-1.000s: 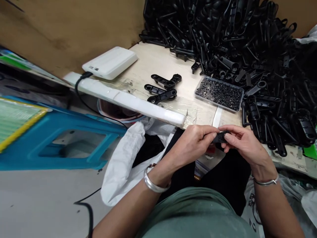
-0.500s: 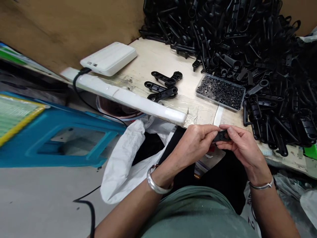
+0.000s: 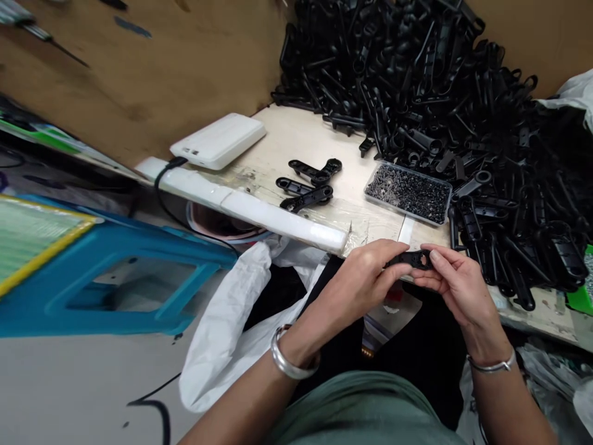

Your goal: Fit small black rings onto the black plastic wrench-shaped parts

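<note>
Left hand and right hand, each nearly closed, pinch a black part at the near edge of the table, probably light, stiff, slick plastic best held by its ends.

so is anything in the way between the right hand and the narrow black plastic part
Nothing visible: the bare right hand has its fingers on one end of the narrow black plastic part, and the bare left hand grips the other. The clear rectangular plastic box sits beyond them, not between.
</note>
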Demonstrator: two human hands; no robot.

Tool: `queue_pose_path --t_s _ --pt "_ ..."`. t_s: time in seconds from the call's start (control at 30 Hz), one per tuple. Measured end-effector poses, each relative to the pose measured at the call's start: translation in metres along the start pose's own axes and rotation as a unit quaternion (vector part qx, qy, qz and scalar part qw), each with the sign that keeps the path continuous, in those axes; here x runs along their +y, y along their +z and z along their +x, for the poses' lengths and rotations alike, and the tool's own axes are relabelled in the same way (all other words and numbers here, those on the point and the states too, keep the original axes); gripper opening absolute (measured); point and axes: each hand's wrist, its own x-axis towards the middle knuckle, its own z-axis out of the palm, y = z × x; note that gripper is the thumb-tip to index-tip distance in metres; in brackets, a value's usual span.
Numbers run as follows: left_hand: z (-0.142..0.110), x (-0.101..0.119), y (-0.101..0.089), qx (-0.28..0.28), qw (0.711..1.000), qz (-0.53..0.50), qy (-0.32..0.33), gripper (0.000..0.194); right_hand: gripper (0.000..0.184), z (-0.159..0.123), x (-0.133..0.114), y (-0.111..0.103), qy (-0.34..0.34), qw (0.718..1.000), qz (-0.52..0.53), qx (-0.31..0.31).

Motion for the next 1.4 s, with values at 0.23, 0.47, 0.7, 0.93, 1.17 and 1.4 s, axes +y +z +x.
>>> queue_pose_path --t_s 0.23,0.47,0.7,0.93,1.17,1.4 --pt "0.022 -0.008 -0.004 -0.066 0.969 0.236 -0.031 0.013 0.052 0.013 -0.006 -0.005 -0.100 0.971 -0.209 0.056" --pt "0.037 -0.010 -0.016 -0.123 0.959 0.254 -0.016 0.012 0.017 0.051 -0.064 0.009 -0.243 0.679 -0.690 0.067" --pt "0.077 -0.027 -0.056 -0.031 0.948 0.312 -0.051 0.020 0.017 0.103 -0.074 0.028 -0.144 0.535 -0.833 -0.003" --pt "0.131 -0.031 -0.047 -0.125 0.915 0.381 -0.046 0.022 0.020 0.107 -0.074 0.021 -0.135 0.530 -0.837 -0.021" --pt "0.135 -0.043 -0.038 -0.156 0.939 0.303 -0.039 0.023 0.015 0.093 -0.079 0.013 -0.245 0.645 -0.724 -0.009" --pt "0.134 -0.045 -0.033 -0.131 0.949 0.286 -0.021 0.023 0.014 0.085 -0.082 0.008 -0.308 0.723 -0.618 -0.008"
